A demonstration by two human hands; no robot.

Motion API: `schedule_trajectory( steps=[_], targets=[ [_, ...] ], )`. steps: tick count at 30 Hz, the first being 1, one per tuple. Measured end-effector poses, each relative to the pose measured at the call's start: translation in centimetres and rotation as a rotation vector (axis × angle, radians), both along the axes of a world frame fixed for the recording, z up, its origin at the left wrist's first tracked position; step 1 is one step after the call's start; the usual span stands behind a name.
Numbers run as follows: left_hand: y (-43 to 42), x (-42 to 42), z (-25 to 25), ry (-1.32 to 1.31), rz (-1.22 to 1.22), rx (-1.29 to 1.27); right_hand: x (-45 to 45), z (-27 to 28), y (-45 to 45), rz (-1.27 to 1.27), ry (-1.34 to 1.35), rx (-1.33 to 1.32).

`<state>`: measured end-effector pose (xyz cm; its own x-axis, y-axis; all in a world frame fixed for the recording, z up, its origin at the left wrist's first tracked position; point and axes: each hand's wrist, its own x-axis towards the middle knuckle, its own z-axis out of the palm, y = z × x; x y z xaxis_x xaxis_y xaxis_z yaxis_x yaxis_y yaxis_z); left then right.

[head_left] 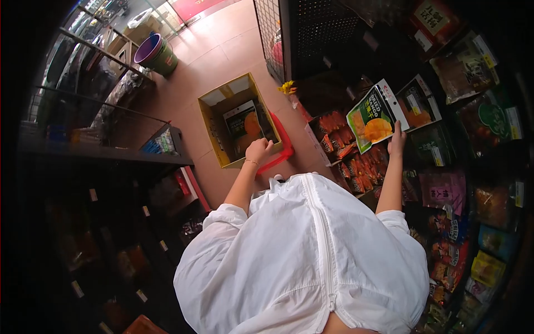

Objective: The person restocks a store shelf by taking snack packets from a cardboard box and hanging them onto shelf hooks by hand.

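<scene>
My right hand [397, 140] grips a dried mango bag [375, 119] by its edge, in front of the shelf on the right. The bag is green, white and black with orange mango pictures. Just behind it is a similar dark bag [418, 106]. My left hand [259, 151] is at the near edge of an open cardboard box [207, 111] on the floor, its fingers curled and nothing visible in them. Inside the box lies another dark mango bag [243, 123]. Whatever lies deeper in the box is partly hidden.
A red plastic stool or lid [285, 146] lies beside the box. Small red snack packets [339, 133] fill trays at the right, below hanging bags [464, 72]. Dark shelving [139, 158] stands at the left. Farther off on the tiled floor is a bucket [161, 55].
</scene>
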<state>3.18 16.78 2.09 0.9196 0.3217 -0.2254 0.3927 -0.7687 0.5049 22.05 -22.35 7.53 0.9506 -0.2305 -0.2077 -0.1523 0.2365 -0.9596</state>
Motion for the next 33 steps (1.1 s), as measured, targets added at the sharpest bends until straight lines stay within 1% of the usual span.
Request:
schedule_trajectory(
  steps=[1,2,3,4,5,6,7,8,10,11,12,14,15,16,18,19,20,22,23,24,25,26,28,29,31,32,33],
  targets=[
    [0.2,0.0,-0.3,-0.098,-0.034,0.123,-0.7,-0.8,0.4,0.051,0.07,-0.188],
    [0.2,0.1,-0.6,-0.194,-0.074,0.248,-1.3,-1.7,1.1,0.097,0.051,-0.265],
    [-0.2,0.3,0.3,-0.211,-0.066,0.181,-2.1,-2.2,2.0,0.14,0.029,-0.342],
    [-0.6,0.7,1.6,-0.231,-0.063,0.114,-2.4,-1.5,2.8,0.302,0.202,-0.629],
    [-1.1,1.2,2.0,-0.228,-0.05,0.118,-3.2,-1.0,3.7,0.408,0.01,-0.567],
    [-1.6,1.7,2.3,-0.299,0.027,-0.295,-4.6,1.6,6.0,0.505,-0.181,-0.499],
    [-2.2,2.1,2.6,-0.364,0.103,-0.708,-5.0,2.8,7.2,0.609,-0.283,-0.451],
    [-2.8,2.3,3.2,-0.365,0.105,-0.707,-5.5,4.5,8.2,0.612,-0.285,-0.449],
    [-3.8,2.3,5.0,-0.514,0.051,-0.876,-6.5,8.0,10.1,0.714,-0.332,-0.292],
    [-4.1,2.2,6.0,-0.45,0.042,-1.034,-6.9,9.5,10.6,0.739,-0.353,-0.24],
    [-4.1,2.1,7.1,-0.451,0.043,-1.032,-7.0,10.0,11.1,0.74,-0.355,-0.239],
    [-3.7,1.5,8.8,-0.227,-0.144,-1.257,-6.9,10.3,12.0,0.688,-0.21,-0.009],
    [-3.3,1.1,9.3,-0.153,-0.168,-1.27,-6.7,10.1,12.4,0.678,-0.231,0.008],
    [-2.9,0.7,9.3,-0.151,-0.165,-1.269,-6.6,9.9,12.8,0.679,-0.229,0.011],
    [-2.1,0.1,8.8,-0.17,-0.092,-1.196,-6.5,9.3,13.7,0.644,-0.132,0.084],
    [-1.6,-0.3,7.6,-0.253,-0.011,-1.219,-6.4,8.5,14.0,0.621,-0.117,0.136],
    [-0.9,-0.6,6.5,-0.257,-0.007,-1.216,-6.3,8.3,13.7,0.626,-0.117,0.138],
    [0.8,-1.5,5.0,-0.451,0.325,-1.228,-7.1,9.2,13.3,0.739,0.052,-0.088],
    [2.0,-2.1,4.4,-0.43,0.426,-1.205,-7.1,8.3,12.7,0.805,0.02,-0.124],
    [3.5,-2.9,3.5,-0.408,0.526,-1.18,-7.2,7.8,12.0,0.807,0.02,-0.122],
    [5.6,-3.6,1.5,-0.394,0.503,-1.177,-7.4,7.5,11.2,0.873,0.056,-0.145],
    [7.5,-4.3,-0.2,-0.319,0.603,-1.065,-7.6,7.3,10.7,0.939,0.091,-0.168],
    [8.7,-5.0,1.2,-0.259,0.697,-0.884,-8.2,6.8,9.9,0.903,0.132,-0.176],
    [9.0,-5.1,2.1,-0.258,0.696,-0.881,-8.3,6.3,9.3,0.916,0.178,-0.206],
    [9.4,-4.9,4.0,-0.258,0.831,-0.979,-8.5,5.8,8.6,0.924,0.242,-0.273],
    [9.7,-4.6,4.0,-0.256,0.822,-0.977,-8.6,5.4,8.4,0.916,0.239,-0.268],
    [10.1,-4.2,3.8,-0.215,0.798,-0.894,-8.7,4.9,8.1,0.907,0.252,-0.314]
  ],
)
